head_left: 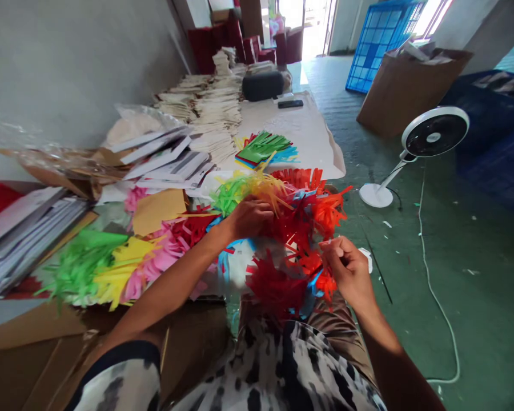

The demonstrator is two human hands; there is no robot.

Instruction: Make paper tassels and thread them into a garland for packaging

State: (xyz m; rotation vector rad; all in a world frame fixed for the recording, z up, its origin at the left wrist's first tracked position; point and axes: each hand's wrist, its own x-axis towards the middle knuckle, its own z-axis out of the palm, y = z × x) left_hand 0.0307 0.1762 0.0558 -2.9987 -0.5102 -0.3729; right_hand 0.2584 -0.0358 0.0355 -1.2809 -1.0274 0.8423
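In front of me lies a bunched garland of fringed tissue paper [278,279], with red, orange, yellow, green and blue tufts. My left hand [252,218] is closed at its upper left part, fingers curled down among the yellow and orange strips. At the right edge, beside the orange-red fringe [325,211], my right hand [346,265] is closed in a pinch. What sits between those fingertips is too small to make out. More fringed paper in green [88,260], yellow [126,262] and pink [163,251] lies to the left.
A fringed stack [263,149] lies farther back on the table, near a phone [290,104] and a dark rounded case [263,85]. Piles of cream cloth [214,108] and printed papers [167,162] line the left. A fan [434,134] stands on the floor at right, its cable [428,268] trailing forward.
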